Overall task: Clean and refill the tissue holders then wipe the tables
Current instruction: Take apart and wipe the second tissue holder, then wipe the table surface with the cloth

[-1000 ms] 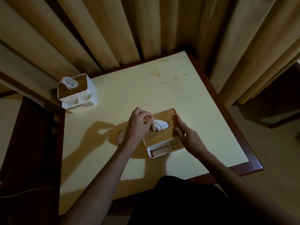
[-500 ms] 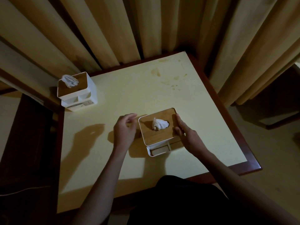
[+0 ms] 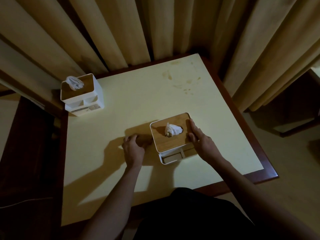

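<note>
A white tissue holder (image 3: 173,154) with a wooden lid stands near the middle of the cream table (image 3: 138,97). A white tissue (image 3: 172,129) sticks up from its slot. My right hand (image 3: 200,140) rests against the lid's right edge with its fingers fairly straight. Just left of the holder, my left hand (image 3: 133,148) is down on the table. Its fingers curl over a small brownish cloth (image 3: 145,141) lying in the holder's shadow. A second white holder (image 3: 86,103) with a tissue (image 3: 75,83) in its top stands at the table's back left corner.
Brown stains (image 3: 183,84) mark the table's far right part. Curtains (image 3: 155,26) hang close behind the table and along its right side. Dark wooden furniture (image 3: 29,153) stands on the left, and bare floor (image 3: 294,170) lies to the right.
My left hand let go of the tissue in the near holder and moved left and down to the table, where it now curls over the cloth. My right hand stayed on the lid.
</note>
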`<state>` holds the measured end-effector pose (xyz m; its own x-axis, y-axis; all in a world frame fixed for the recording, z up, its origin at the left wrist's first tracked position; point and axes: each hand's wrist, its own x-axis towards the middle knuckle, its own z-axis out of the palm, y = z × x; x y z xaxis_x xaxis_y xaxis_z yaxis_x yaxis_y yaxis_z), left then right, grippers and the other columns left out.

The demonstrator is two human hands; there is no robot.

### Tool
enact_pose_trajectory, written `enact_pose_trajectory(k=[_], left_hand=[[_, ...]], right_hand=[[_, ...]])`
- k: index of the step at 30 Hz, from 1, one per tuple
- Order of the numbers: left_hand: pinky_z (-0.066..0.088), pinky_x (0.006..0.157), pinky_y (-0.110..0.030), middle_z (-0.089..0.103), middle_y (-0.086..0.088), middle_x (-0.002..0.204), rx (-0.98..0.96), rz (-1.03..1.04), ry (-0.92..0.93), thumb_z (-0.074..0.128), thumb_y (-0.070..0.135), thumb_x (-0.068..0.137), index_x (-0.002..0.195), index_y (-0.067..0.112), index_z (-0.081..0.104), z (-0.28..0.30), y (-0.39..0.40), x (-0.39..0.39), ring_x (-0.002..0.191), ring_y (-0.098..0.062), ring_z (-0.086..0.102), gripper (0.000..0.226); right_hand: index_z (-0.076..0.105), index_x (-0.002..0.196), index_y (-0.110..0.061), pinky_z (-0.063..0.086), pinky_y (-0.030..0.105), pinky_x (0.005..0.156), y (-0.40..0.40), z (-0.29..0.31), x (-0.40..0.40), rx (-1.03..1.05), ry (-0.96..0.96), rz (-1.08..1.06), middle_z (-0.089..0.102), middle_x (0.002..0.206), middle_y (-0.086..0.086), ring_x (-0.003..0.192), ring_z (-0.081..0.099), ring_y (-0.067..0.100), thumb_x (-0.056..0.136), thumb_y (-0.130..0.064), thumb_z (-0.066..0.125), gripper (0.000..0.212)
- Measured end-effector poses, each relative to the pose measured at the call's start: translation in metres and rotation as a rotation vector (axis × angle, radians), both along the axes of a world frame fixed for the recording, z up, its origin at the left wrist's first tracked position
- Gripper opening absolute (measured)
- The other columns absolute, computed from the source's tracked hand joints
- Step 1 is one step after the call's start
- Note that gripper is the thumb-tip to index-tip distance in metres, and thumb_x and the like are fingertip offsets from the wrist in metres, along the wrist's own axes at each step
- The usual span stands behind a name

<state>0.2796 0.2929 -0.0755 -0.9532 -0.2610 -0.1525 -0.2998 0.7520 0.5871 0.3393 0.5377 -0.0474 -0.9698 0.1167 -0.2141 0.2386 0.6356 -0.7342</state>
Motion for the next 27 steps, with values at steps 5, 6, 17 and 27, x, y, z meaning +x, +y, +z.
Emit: enact_pose_trajectory(k=[5,6,17,27], left_hand=[[0.041,0.095,-0.037,0.056,-0.02,0.124,0.014,0.034,0.066,0.053,-0.002,0.087,0.119,0.006,0.065,-0.005,-0.008,-0.001,0.114,-0.036,0.051,0.035],[0.042,0.09,-0.034,0.061,-0.021,0.116,0.041,0.053,0.077,0.057,0.0,0.086,0.114,0.005,0.068,-0.005,-0.014,-0.003,0.108,-0.035,0.056,0.03],[0.047,0.066,-0.021,0.066,-0.001,0.088,0.763,0.279,0.139,0.076,0.013,0.08,0.111,0.015,0.066,0.044,-0.087,-0.022,0.074,-0.008,0.056,0.033],[0.055,0.086,-0.031,0.071,-0.001,0.107,1.015,0.142,0.181,0.074,0.025,0.082,0.103,0.023,0.069,0.12,-0.057,-0.065,0.104,-0.014,0.066,0.022]], right_hand=[[0.005,0.148,-0.049,0.043,0.047,0.1,-0.002,0.002,0.0,-0.018,-0.025,-0.004,0.048,0.142,0.011,0.127,0.047,0.037,0.102,-0.041,0.032,0.054],[0.004,0.147,-0.05,0.042,0.047,0.101,-0.001,0.003,0.0,-0.026,-0.032,-0.005,0.046,0.144,0.01,0.128,0.047,0.037,0.102,-0.041,0.032,0.054],[0.012,0.148,-0.047,0.043,0.037,0.098,-0.033,0.003,0.0,-0.073,-0.039,-0.07,0.046,0.145,0.012,0.125,0.051,0.031,0.101,-0.037,0.038,0.055],[0.013,0.151,-0.039,0.044,0.041,0.099,-0.108,0.006,-0.02,-0.05,-0.003,-0.033,0.042,0.148,0.007,0.124,0.051,0.035,0.101,-0.034,0.041,0.057]])
